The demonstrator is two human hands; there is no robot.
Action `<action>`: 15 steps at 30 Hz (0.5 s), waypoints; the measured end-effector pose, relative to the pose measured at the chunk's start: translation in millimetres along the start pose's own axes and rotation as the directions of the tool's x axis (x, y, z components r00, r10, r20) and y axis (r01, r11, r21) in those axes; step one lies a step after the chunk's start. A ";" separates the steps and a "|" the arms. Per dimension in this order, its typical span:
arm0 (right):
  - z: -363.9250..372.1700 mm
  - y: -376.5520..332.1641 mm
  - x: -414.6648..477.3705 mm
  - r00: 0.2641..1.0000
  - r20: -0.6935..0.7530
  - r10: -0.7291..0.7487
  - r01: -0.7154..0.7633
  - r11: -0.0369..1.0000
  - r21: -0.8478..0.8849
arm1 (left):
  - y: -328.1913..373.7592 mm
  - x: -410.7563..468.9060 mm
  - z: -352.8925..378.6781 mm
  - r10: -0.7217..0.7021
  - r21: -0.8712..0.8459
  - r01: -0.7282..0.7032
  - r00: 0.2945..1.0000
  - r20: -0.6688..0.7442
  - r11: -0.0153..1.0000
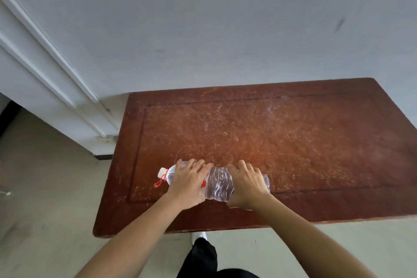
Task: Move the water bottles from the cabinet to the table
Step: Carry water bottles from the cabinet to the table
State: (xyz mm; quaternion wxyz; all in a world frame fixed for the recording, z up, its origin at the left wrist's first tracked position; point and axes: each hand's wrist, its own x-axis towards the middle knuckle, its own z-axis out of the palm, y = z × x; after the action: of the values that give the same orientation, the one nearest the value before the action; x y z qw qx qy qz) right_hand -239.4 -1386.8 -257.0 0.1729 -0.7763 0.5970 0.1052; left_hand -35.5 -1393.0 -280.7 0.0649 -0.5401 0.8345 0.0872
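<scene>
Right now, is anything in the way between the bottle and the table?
No, nothing visible is. The left hand and right hand grip the bottle sideways just over the table's near part; whether it touches the wood, I cannot tell.

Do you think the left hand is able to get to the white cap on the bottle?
Probably yes. The left hand grips the bottle right beside the white cap, and nothing sits between them. The right hand holds the other end, so the bottle looks steady.

plain room (scratched table (282, 142), white wall (203, 18))
</scene>
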 end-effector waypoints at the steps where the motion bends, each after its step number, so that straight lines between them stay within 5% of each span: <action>1: -3.2 -3.5 19.1 1.000 0.003 0.013 -0.013 1.000 0.001 | -16.3 14.7 0.9 0.010 -0.010 -0.010 1.000 0.010 1.000; 7: -21.1 -15.8 90.2 0.990 -0.026 0.141 -0.140 0.989 0.047 | -74.1 79.5 -11.6 0.059 -0.011 -0.059 0.998 -0.020 0.998; 11: -24.0 -14.1 113.3 0.979 0.010 0.202 -0.202 0.976 0.076 | -84.7 84.4 -7.7 -0.194 -0.263 0.162 0.976 -0.100 0.951; 13: -19.0 -15.4 110.6 0.979 -0.001 0.204 -0.203 0.977 0.069 | -79.5 68.7 -2.2 -0.472 -0.566 0.351 0.878 -0.077 0.746; 15: -12.5 -16.5 109.5 0.979 -0.032 0.199 -0.196 0.978 0.076 | -78.1 58.1 2.5 -0.728 -0.847 0.489 0.656 0.200 0.207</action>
State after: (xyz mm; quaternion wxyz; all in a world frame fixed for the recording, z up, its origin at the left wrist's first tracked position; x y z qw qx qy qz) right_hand -194.9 -1485.5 -283.7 0.1777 -0.7083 0.6778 0.0850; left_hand 12.1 -1475.5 -300.8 -0.2817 -0.7875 0.3916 0.3835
